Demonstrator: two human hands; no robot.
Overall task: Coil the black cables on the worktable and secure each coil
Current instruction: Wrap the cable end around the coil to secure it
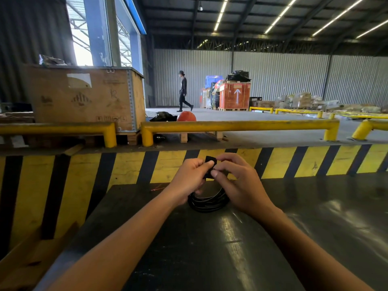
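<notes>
Coil (207, 201): wound — resting on table (315, 206)
Hands: left (190, 175), right (237, 181) — both pinching strap (210, 160)
Left: fastening strap, probably

A dark, glossy worktable (210, 248) carries one black cable coil (206, 201) near its far edge
</notes>
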